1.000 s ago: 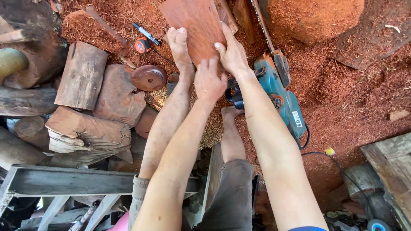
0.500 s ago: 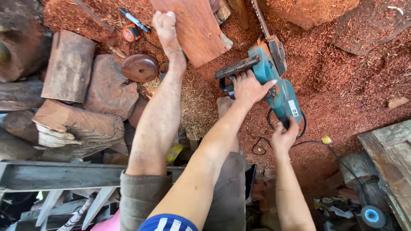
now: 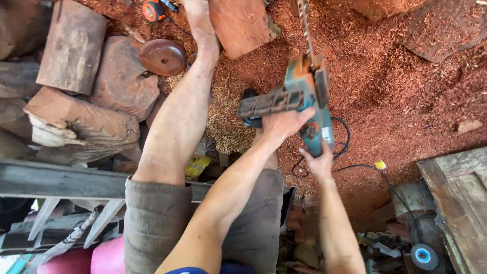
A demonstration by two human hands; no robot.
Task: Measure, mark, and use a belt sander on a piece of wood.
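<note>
**Chainsaw in both hands, bar pointing up-frame toward the red slab**

- Electric chainsaw (image 3: 304, 101), teal body, sits centre frame, lifted off the sawdust floor (image 3: 406, 101). Long axis runs near vertical in the picture: guide bar (image 3: 305, 25) toward the top edge, rear handle toward the bottom.
- Left hand (image 3: 281, 124) closed around the front handle, on the left side of the body. Fingers wrapped, firm grip.
- Right hand (image 3: 318, 162) closed on the rear handle, just below the body. Can't tell whether a finger is on the trigger.
- Left hand is the nearer one to the bar; right is at the tail end.
- Red wood slab (image 3: 241, 25) lies upper centre, just left of the bar tip, apart from it. Bare foot (image 3: 200, 23) rests against the slab's left edge.
- Black cord (image 3: 345, 142) loops right of the saw.
- Log offcuts (image 3: 81, 86) and a round wooden disc (image 3: 163, 57) at upper left, well apart from the bar.
</note>
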